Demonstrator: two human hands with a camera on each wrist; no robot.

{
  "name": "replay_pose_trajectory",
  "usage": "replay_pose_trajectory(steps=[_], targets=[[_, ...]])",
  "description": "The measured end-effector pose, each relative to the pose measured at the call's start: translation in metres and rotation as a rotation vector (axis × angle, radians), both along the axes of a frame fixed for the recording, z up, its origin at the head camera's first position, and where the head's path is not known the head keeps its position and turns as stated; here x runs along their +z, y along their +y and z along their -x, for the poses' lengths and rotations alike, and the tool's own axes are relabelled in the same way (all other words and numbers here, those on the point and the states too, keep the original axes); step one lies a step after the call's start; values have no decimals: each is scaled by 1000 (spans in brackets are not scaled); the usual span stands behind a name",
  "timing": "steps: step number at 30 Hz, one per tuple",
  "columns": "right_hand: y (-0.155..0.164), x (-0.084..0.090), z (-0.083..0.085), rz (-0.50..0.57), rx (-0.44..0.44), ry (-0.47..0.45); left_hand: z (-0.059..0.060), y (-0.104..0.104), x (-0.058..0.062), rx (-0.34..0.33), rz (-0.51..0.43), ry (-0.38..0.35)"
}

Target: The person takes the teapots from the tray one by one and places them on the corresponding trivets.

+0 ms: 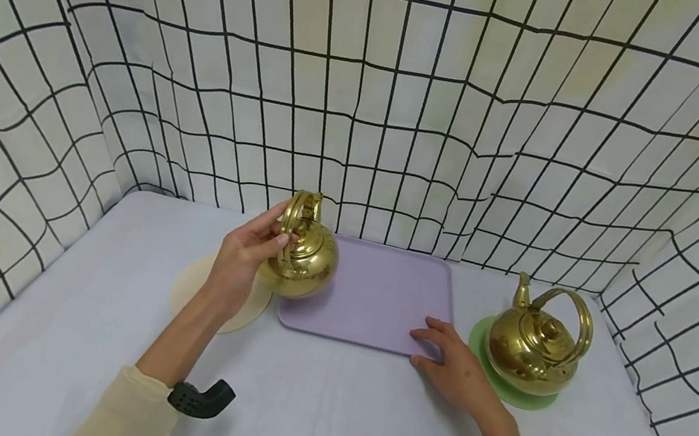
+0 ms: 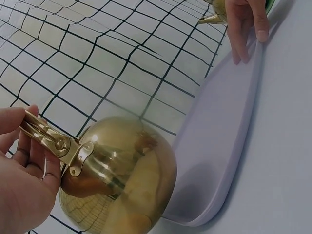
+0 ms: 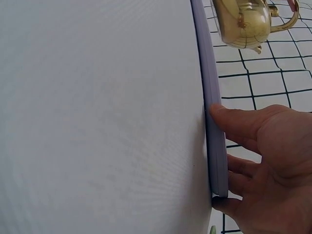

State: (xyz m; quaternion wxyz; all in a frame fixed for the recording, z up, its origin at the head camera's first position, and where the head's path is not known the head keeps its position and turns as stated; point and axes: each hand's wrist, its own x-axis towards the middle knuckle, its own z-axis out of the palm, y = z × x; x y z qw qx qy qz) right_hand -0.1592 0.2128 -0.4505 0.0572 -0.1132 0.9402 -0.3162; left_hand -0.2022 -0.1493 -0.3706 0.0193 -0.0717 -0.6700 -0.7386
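Brass kettle (image 1: 303, 256) hangs by its bail handle from the left hand (image 1: 245, 255), whose fingers curl round the handle; it sits over the tray's near-left corner, apparently just clear of the surface. Lilac tray (image 1: 378, 298) runs lengthwise to the right. Right hand (image 1: 452, 365) lies flat, fingers spread, on the tray's near-right edge, beside a second kettle (image 1: 537, 344) on a green mat (image 1: 519, 398)
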Motion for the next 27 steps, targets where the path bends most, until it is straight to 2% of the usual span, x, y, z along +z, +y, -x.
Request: replay_pose_trajectory(steps=[8, 14, 20, 27], targets=[[0, -1, 0, 9, 6, 9, -1, -1, 2, 8, -39, 22], [0, -1, 0, 5, 6, 6, -1, -2, 1, 37, -63, 12], [0, -1, 0, 3, 1, 2, 0, -5, 0, 88, -47, 11], [1, 0, 0, 1, 8, 6, -2, -9, -3, 113, -39, -7]])
